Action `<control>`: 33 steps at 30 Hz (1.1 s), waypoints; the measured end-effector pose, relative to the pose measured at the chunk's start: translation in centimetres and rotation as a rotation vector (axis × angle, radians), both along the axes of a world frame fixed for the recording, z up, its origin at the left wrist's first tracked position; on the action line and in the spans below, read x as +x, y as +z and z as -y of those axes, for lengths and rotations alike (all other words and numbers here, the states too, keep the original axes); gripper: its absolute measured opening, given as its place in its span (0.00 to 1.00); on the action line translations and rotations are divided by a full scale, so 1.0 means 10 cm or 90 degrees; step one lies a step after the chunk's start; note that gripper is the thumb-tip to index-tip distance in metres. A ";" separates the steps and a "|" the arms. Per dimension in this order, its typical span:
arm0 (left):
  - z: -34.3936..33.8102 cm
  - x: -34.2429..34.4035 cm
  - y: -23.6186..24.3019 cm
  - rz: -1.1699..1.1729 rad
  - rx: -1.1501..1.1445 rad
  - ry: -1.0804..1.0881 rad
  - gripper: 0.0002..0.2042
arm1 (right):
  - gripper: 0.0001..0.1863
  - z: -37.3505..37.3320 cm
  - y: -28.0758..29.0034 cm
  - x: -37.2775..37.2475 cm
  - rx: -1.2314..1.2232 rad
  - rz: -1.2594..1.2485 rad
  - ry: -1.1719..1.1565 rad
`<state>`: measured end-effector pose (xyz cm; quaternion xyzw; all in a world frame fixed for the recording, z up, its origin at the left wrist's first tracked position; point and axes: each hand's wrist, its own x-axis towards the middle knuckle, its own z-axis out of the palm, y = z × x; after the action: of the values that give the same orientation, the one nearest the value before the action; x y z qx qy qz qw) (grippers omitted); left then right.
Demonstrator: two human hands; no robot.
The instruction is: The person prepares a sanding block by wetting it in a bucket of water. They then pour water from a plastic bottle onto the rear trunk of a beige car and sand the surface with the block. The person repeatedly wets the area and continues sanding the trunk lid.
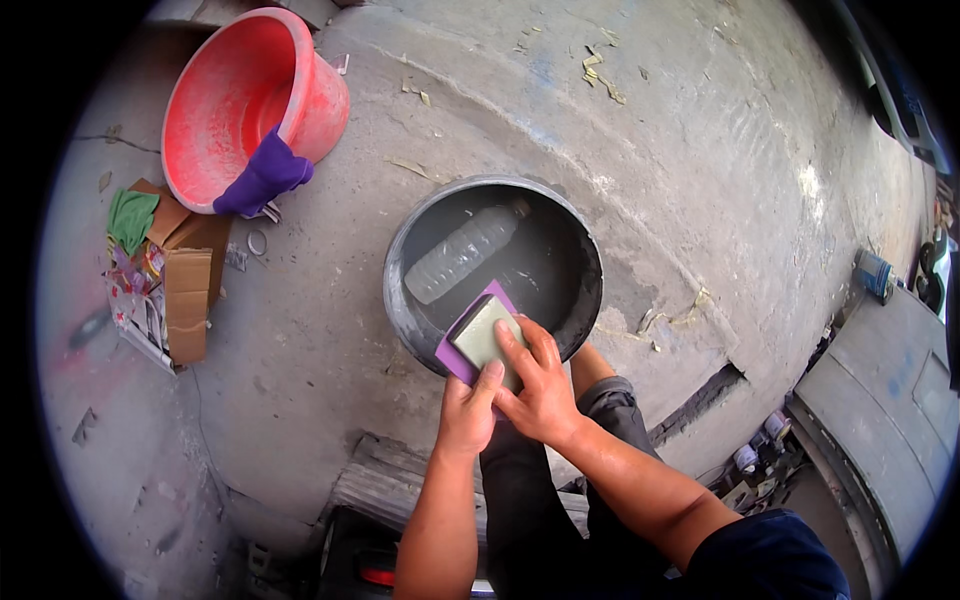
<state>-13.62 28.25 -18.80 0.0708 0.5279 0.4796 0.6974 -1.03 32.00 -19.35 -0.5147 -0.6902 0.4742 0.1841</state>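
Note:
Over the near rim of a round dark bucket [394,285], both hands hold a pale greenish sanding block [478,332] with a purple sheet of what looks like sandpaper [454,366] beneath it. My left hand [466,415] closes on the near end of the block and sheet, thumb on top. From the right, my right hand [541,392] grips the same block, its fingers lying over the upper face. Grey, cloudy water [535,270] stands in the bucket, and a clear plastic bottle [462,254] floats there at a slant.
At the upper left a red plastic tub [330,105] lies tilted, a purple cloth [262,178] over its rim. Below it is a cardboard box [188,300] of litter with a green cloth [132,218]. A grey panel [870,370] and a blue can [873,274] are on the right.

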 end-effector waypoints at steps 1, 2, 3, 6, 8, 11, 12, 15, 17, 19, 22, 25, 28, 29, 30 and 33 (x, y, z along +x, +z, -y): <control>0.00 0.00 -0.02 0.024 -0.022 0.032 0.23 | 0.40 0.01 0.01 0.00 -0.002 0.013 0.007; 0.01 0.00 -0.03 0.049 -0.043 0.063 0.23 | 0.40 -0.01 0.00 0.02 -0.026 -0.021 0.025; 0.02 -0.01 -0.05 0.073 -0.065 0.095 0.23 | 0.40 -0.04 -0.02 0.05 -0.050 -0.056 0.042; 0.07 -0.20 -0.08 0.128 -0.102 0.066 0.23 | 0.45 -0.14 -0.08 0.19 -0.163 -0.081 -0.047; 0.06 -0.29 -0.08 0.171 -0.110 0.039 0.22 | 0.42 -0.27 -0.19 0.21 -0.343 -0.136 -0.145; 0.07 -0.38 -0.14 0.185 -0.122 0.008 0.22 | 0.38 -0.48 -0.21 0.24 -0.800 -0.321 -0.116; 0.06 -0.39 -0.14 0.177 -0.129 0.003 0.22 | 0.37 -0.44 -0.25 0.22 -0.742 -0.288 -0.143; 0.01 -0.36 -0.15 0.152 -0.139 0.006 0.21 | 0.35 -0.15 -0.28 0.12 -0.383 -0.102 -0.194; 0.04 -0.35 -0.17 0.121 -0.135 0.011 0.21 | 0.40 -0.12 -0.15 0.14 -0.225 -0.074 -0.025; 0.07 -0.31 -0.19 0.087 -0.123 0.000 0.23 | 0.48 0.00 -0.05 0.12 -0.166 -0.060 0.089; 0.07 -0.23 -0.16 0.148 -0.143 0.109 0.28 | 0.47 0.09 -0.02 0.06 -0.158 -0.056 0.077; 0.07 -0.20 -0.15 0.142 -0.114 0.115 0.32 | 0.45 0.06 -0.01 0.06 -0.141 -0.072 0.062; 0.06 -0.21 -0.15 0.151 -0.102 0.120 0.31 | 0.44 0.06 -0.01 0.05 -0.130 -0.079 0.048; 0.06 -0.21 -0.14 0.154 -0.100 0.119 0.31 | 0.44 0.05 0.00 0.05 -0.129 -0.081 0.045; 0.05 -0.21 -0.14 0.155 -0.095 0.116 0.31 | 0.44 0.05 0.00 0.05 -0.127 -0.083 0.041; 0.04 -0.22 -0.12 0.154 -0.090 0.110 0.30 | 0.44 0.06 0.00 0.06 -0.122 -0.088 0.034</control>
<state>-15.78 27.86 -20.03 -0.0822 0.4767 0.5048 0.7150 -0.47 31.42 -19.31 -0.4772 -0.6408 0.5773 0.1684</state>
